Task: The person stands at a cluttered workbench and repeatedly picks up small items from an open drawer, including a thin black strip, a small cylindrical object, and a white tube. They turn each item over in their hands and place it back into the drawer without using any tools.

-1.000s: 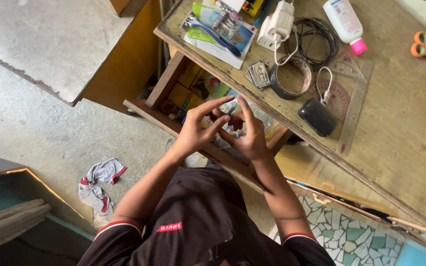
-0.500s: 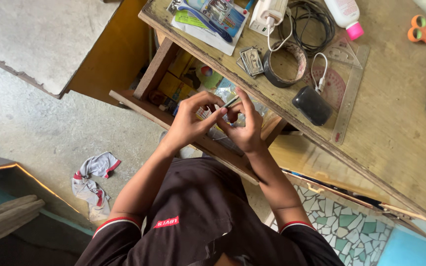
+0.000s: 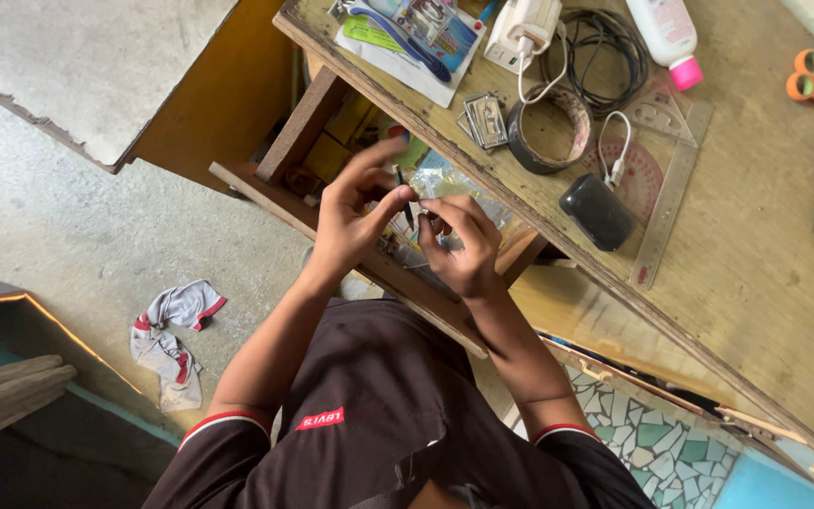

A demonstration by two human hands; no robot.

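- Soft, even daylight falls across the counter (image 3: 756, 273); no glare.
- Shadow pools beneath the counter, around the shelf.
- Fingers slightly motion-blurred; edges bend from the wide lens.

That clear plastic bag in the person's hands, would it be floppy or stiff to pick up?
Probably floppy: the clear plastic bag looks thin and crinkled, sagging past the right hand. Likely light too, since fingertips alone seem to hold it. Its glossy film may be a bit slippery, though the left hand pinches a small dark item beside it.

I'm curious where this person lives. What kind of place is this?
Probably a home desk corner: a worn wooden table with a white charger, orange scissors, a clear ruler, and a rag on the concrete floor.
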